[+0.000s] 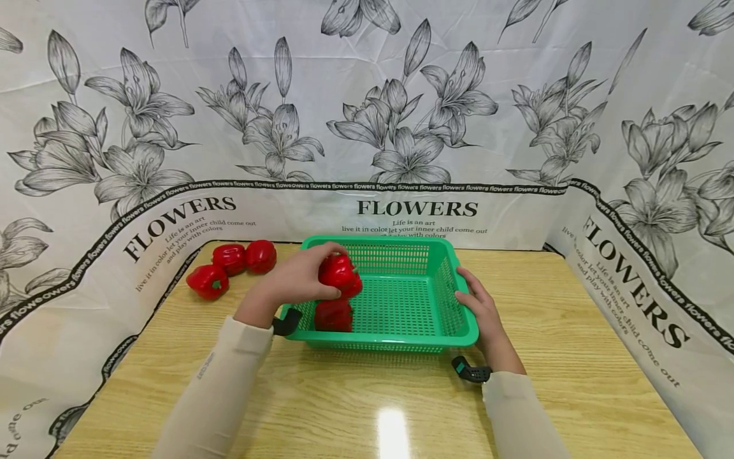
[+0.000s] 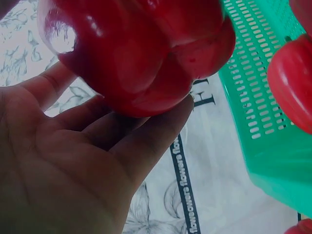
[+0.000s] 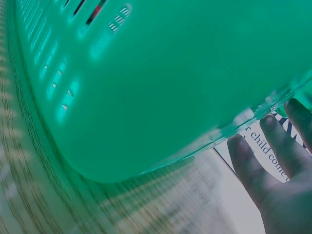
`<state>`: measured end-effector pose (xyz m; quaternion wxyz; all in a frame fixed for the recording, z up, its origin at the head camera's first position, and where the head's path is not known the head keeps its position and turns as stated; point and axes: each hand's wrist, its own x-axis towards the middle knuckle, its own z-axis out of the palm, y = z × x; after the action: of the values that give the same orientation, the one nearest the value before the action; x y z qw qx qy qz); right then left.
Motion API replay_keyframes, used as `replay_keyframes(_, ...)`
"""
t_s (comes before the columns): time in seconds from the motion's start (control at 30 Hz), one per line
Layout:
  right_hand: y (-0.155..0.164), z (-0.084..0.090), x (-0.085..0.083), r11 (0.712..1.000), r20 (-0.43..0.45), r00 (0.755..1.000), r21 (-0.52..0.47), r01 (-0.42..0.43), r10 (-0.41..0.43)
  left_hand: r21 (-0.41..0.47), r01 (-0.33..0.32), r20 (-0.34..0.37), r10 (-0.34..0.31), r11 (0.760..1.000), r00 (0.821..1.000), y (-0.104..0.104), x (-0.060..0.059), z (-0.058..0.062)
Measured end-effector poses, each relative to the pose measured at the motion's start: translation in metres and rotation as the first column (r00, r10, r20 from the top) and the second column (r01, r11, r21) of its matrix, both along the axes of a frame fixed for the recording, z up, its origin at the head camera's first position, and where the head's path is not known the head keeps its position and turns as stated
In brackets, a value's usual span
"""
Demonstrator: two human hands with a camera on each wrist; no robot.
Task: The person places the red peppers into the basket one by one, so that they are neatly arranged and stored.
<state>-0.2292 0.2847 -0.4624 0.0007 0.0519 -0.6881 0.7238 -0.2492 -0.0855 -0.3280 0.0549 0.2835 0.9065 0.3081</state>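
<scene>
Nearest the camera, at the bottom of the head view, two cream sleeves reach up over the glossy wooden table (image 1: 355,408). Right of centre, the right hand (image 1: 480,309) rests against the right rim of the green plastic basket (image 1: 453,328), fingers fairly straight along its wall and curled round nothing; the right wrist view shows those fingertips (image 3: 243,151) touching the basket's outer edge. Left of centre, the left hand (image 1: 298,277) grips a red bell pepper (image 1: 341,274) from the side, holding it over the basket's left part, just above a second pepper (image 1: 333,315) already lying on the mesh floor. In the left wrist view the held pepper fills the upper frame with fingers (image 2: 151,136) wrapped under it. Further back, at the upper left of the table, three more red peppers (image 1: 232,268) sit in a cluster before the flower-print backdrop (image 1: 413,127). The step in hand looks like lowering the held pepper into the basket; the next move seems to call for letting go beside the pepper inside while the right hand steadies the basket.
</scene>
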Motion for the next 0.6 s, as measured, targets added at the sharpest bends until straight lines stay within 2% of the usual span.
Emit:
replay_keyframes(0.33, 0.000, 0.001, 0.001, 1.000, 0.001, 1.000, -0.004, 0.005, -0.005, -0.029, 0.066, 0.051, -0.065, 0.997, 0.997, 0.021, -0.008, -0.001)
replay_keyframes(0.6, -0.002, 0.004, 0.003, 1.000, 0.001, 1.000, 0.000, 0.002, -0.002, -0.095, 0.115, 0.125, -0.103, 0.989, 0.987, 0.038, -0.015, -0.011)
